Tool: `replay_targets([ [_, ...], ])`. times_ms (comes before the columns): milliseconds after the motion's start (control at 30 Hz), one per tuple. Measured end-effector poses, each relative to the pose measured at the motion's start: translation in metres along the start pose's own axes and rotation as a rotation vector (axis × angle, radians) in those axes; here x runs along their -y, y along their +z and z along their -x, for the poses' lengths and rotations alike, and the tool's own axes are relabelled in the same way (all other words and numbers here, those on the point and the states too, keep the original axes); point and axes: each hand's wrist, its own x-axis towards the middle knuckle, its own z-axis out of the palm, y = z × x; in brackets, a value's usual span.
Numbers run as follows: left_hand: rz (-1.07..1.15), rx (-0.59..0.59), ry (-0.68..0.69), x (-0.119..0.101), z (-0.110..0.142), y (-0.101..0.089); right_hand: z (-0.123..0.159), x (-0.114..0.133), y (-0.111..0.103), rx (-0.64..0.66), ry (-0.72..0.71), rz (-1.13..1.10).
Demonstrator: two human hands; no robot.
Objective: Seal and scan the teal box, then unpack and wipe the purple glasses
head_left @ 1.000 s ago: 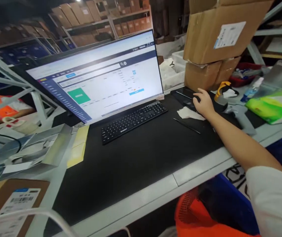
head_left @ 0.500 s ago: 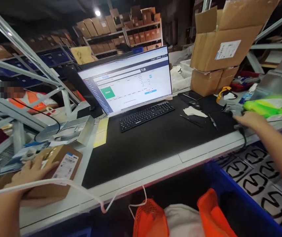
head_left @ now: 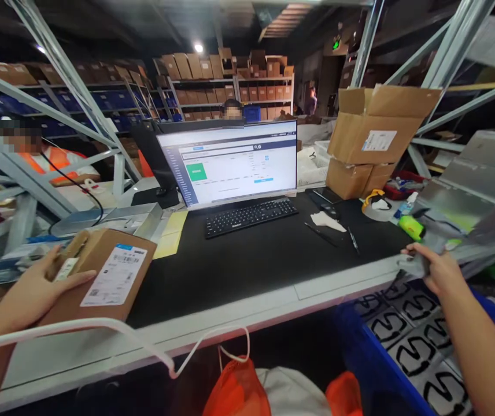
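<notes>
Well, from the head camera, the left hand (head_left: 34, 289) is spread wide on a brown box (head_left: 93, 248) at the left end of the desk (head_left: 317, 292), thumb along the labelled face and fingers over the top side. The box is tilted, its white label (head_left: 115, 274) turned up toward the camera; whether its underside touches the desk I cannot tell. The right hand (head_left: 440, 268) is out past the desk's front edge, fingers curled round the handle of a grey scanner (head_left: 416, 266), which is blurred. Below that hand stands a blue crate (head_left: 360, 341) with rows of white packs marked in black.

Between the hands lies a black mat (head_left: 230, 277), bearing the keyboard (head_left: 251, 216), a cloth (head_left: 328, 221) and a pen (head_left: 353, 240). The monitor (head_left: 239, 167) is lit behind the keyboard. Two cartons (head_left: 355, 133) are stacked to its right, and a person in an orange vest (head_left: 56, 162) is beyond the frame on the left.
</notes>
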Motion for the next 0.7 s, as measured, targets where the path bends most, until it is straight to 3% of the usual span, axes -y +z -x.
replay_targets([
  [67,0.044,-0.083,-0.007,-0.030,0.014,0.019,0.019,0.010,0.000,0.139,0.036,-0.299],
  [133,0.237,-0.151,0.055,-0.070,0.026,0.051,0.038,0.027,0.013,0.267,0.046,-0.398],
  [233,0.703,-0.121,0.125,-0.132,0.040,0.114,0.064,0.060,0.051,0.401,0.022,-0.304],
  [367,0.876,-0.086,0.309,-0.190,0.056,0.197,0.099,0.103,0.107,0.636,-0.090,-0.157],
  [467,0.885,-0.104,0.378,-0.208,0.069,0.243,0.119,0.125,0.131,0.764,-0.155,-0.081],
  [533,0.872,-0.112,0.377,-0.211,0.077,0.262,0.127,0.134,0.139,0.801,-0.164,-0.017],
  [700,0.871,-0.136,0.322,-0.198,0.083,0.275,0.133,0.138,0.153,0.873,-0.135,0.110],
])
